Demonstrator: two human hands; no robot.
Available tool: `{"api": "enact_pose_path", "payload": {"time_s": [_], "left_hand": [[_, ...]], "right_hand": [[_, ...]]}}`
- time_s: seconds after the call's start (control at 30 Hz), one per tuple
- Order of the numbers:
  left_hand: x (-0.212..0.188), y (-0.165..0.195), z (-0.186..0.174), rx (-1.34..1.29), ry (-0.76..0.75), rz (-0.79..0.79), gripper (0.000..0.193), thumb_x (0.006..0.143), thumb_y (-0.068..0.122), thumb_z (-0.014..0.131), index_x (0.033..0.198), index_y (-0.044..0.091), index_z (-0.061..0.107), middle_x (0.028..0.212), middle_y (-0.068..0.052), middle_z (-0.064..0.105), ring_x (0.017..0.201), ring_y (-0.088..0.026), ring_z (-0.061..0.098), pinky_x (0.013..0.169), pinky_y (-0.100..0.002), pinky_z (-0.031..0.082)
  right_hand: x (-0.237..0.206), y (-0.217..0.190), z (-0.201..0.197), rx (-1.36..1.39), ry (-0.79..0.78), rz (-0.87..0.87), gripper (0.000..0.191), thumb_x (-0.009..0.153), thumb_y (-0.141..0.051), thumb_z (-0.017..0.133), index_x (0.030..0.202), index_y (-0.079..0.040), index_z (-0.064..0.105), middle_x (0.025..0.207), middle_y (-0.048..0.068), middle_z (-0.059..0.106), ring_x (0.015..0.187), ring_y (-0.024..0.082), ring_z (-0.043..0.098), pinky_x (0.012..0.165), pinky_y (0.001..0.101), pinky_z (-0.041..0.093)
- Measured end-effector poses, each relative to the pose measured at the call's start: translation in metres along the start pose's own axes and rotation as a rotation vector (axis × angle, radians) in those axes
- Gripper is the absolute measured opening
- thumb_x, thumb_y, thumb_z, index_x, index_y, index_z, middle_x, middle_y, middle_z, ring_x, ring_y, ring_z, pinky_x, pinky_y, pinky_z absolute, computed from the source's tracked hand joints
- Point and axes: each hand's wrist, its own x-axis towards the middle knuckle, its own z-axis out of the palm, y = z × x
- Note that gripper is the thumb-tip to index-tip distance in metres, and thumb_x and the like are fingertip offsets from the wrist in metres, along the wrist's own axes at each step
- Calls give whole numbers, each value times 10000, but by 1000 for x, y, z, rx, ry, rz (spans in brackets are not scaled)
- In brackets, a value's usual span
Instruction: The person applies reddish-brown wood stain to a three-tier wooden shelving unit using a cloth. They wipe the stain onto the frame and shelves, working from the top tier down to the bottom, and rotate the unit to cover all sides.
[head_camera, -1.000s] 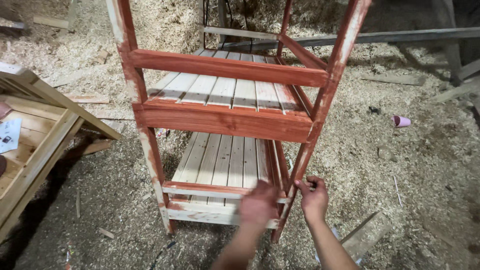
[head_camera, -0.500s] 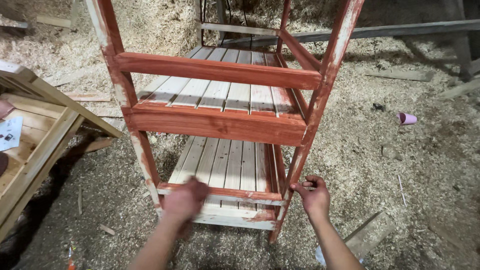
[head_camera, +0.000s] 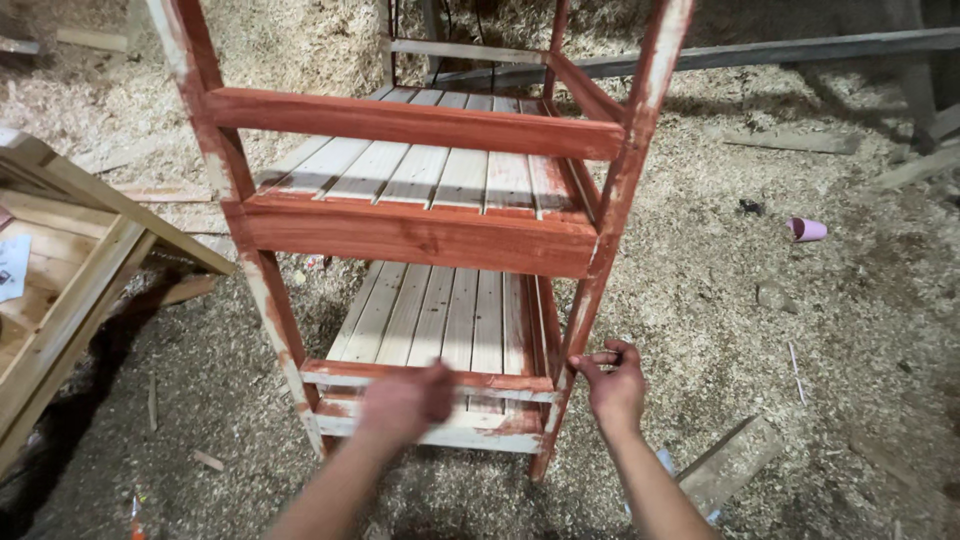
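While two hands work low, left hand (head_camera: 405, 398) blurred, grip unclear, right hand (head_camera: 612, 382) pinching red shelf frame (head_camera: 420, 235), two slatted tiers

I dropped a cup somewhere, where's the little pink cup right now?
In the head view, the pink cup lies on its side on the sawdust floor, off to the right of the red wooden shelf frame.

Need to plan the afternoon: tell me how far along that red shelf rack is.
Done: the rack stands assembled, front rails and posts stained red. In hand: the left hand is at the bottom front rail, the right hand at the right front post. Left: the shelf slats are bare wood, and the lowest front strip is mostly pale.
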Motion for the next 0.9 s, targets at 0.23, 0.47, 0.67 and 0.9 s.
{"api": "enact_pose_path", "payload": {"time_s": [0.23,0.47,0.67,0.9], "left_hand": [[9,53,12,-342,43,9,477,737,516,835,1109,276,656,867,-43,747,747,-271,726,643,-433,594],[28,110,38,-251,-23,112,325,788,326,746,1023,162,592,784,-82,690,708,-283,704,625,-454,576],[-1,27,-7,-183,23,-11,167,849,302,706,977,214,643,826,-61,719,754,-291,708,638,-452,567],[15,125,26,-370,55,127,310,837,190,712,1139,171,643,981,-74,712,860,-271,708,688,-444,575]], "right_hand": [[0,11,9,201,-7,11,579,749,-158,904,1214,-13,591,874,52,701,832,184,653,797,330,537],[2,5,-3,160,-29,9,633,725,-138,905,1241,-7,563,897,73,691,832,183,668,778,314,555],[-6,-8,-2,118,1,29,580,741,-152,908,1211,-6,601,878,85,742,833,182,682,816,309,519],[-8,3,3,194,10,-5,523,747,-169,899,1169,-5,637,861,92,718,789,167,656,725,309,524]]}}
